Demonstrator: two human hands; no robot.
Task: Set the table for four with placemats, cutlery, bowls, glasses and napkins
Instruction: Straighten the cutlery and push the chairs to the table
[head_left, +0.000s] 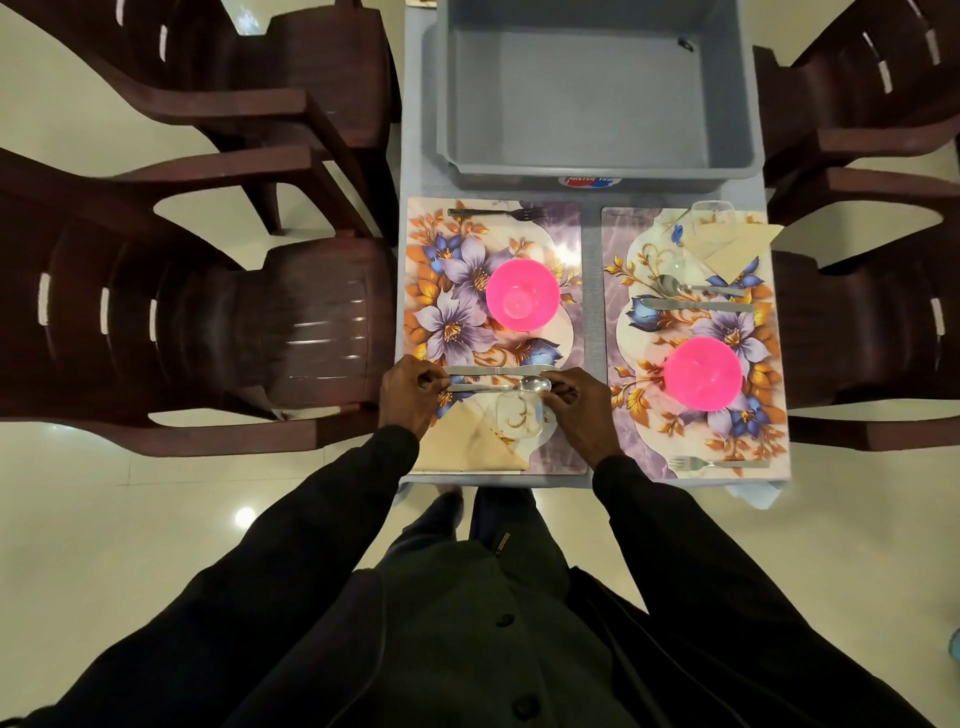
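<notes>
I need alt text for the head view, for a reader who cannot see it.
A person's left hand and right hand hold a spoon by its ends beside a knife on a floral placemat. Both mats carry a pink bowl, glass, napkin and fork; a grey tub stands behind.

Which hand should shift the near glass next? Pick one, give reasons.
Right hand: it sits right beside the glass. The left hand is at the handle end of the spoon, farther off.
</notes>
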